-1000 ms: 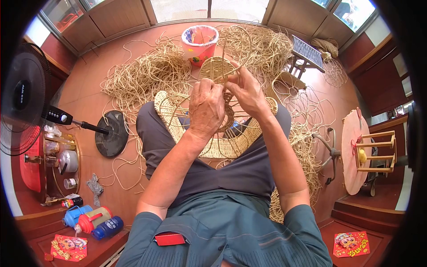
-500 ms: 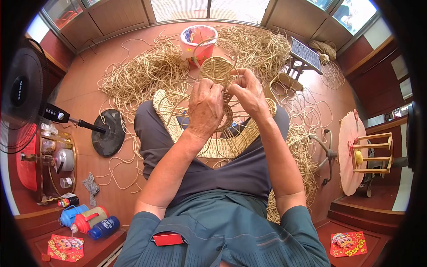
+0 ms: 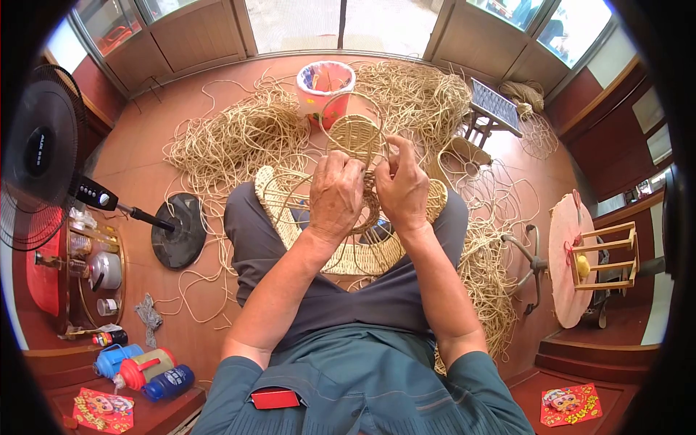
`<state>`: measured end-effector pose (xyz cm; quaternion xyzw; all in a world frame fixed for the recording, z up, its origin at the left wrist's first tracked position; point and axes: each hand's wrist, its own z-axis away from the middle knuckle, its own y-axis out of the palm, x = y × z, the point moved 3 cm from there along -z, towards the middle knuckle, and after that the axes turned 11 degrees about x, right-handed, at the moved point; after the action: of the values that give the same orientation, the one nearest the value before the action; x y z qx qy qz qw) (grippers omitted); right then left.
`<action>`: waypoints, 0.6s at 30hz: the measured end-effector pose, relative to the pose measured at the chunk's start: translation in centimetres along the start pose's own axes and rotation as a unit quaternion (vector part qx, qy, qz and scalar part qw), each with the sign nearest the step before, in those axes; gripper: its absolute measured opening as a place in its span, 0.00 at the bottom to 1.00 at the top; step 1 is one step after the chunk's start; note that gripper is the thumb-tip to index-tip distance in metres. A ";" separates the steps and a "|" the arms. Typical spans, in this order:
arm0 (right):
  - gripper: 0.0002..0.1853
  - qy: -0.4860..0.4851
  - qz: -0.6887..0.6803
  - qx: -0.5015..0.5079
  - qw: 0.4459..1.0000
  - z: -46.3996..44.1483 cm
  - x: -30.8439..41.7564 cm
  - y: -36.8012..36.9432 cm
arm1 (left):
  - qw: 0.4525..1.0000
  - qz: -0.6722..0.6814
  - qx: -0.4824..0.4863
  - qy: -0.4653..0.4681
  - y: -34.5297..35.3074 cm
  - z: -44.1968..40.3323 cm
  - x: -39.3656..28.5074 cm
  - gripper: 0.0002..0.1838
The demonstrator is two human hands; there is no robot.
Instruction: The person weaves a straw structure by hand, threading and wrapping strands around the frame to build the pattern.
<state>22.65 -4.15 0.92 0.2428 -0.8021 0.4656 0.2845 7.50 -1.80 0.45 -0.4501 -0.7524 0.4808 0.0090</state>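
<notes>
A woven straw-rope piece (image 3: pixel 355 259) rests across my thighs, with a wide U-shaped band nearest me. Beyond it rises a round woven panel (image 3: pixel 353 135), with loose cords looping round it. My left hand (image 3: pixel 336 194) is closed at the near edge of that panel, fingers curled onto the weave. Close beside it, my right hand (image 3: pixel 401 187) pinches a strand of straw cord, its index finger raised. A darker woven part (image 3: pixel 370 206) shows between the hands. The fingertips partly hide the exact spot they grip.
Heaps of straw cord (image 3: pixel 243 138) lie on the tiled floor, with more (image 3: pixel 424 87) at the back. A red and white bucket (image 3: pixel 326 90) stands ahead. On the left is a black fan (image 3: pixel 40 156); on the right, a round pink board (image 3: pixel 569 264). Bottles (image 3: pixel 168 382) lie lower left.
The view has tilted slightly, so the scene sits lower. My right hand has turned more upright, its index finger now lifted. My left hand stays on the weave.
</notes>
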 end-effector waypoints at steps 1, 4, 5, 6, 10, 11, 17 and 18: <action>0.23 -0.026 0.007 -0.019 0.999 0.3 -0.1 0.1 | 1.000 0.006 -0.004 0.002 -0.1 0.1 -0.1 0.06; 0.24 -0.033 -0.014 -0.043 0.998 1.1 0.2 -0.2 | 1.000 0.011 -0.010 0.006 0.0 0.0 0.0 0.06; 0.24 -0.022 -0.021 -0.044 0.999 1.4 0.3 -0.3 | 1.000 0.014 -0.007 0.010 -0.1 0.0 0.1 0.08; 0.24 -0.016 -0.044 -0.054 0.997 1.7 0.3 -0.3 | 1.000 0.010 -0.006 0.022 -0.1 -0.1 0.1 0.08; 0.17 0.057 -0.277 -0.067 0.957 2.2 -1.1 -0.2 | 0.997 -0.006 0.015 0.077 0.2 -0.3 -0.3 0.12; 0.16 0.076 -0.393 -0.071 0.914 2.1 -2.5 0.0 | 0.995 -0.016 0.016 0.100 0.7 -0.4 -0.2 0.12; 0.13 0.182 -0.614 -0.063 0.765 2.3 -7.8 -6.0 | 0.989 -0.034 0.043 0.136 1.5 -1.4 -0.8 0.10; 0.15 0.152 -0.641 -0.043 0.751 2.6 -10.7 -6.8 | 0.989 -0.032 0.051 0.134 1.6 -1.6 -0.9 0.10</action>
<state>34.21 -8.18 -3.24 0.6137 -0.4235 0.1691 0.6446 9.82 -1.10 0.58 -0.4848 -0.7329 0.4538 0.1479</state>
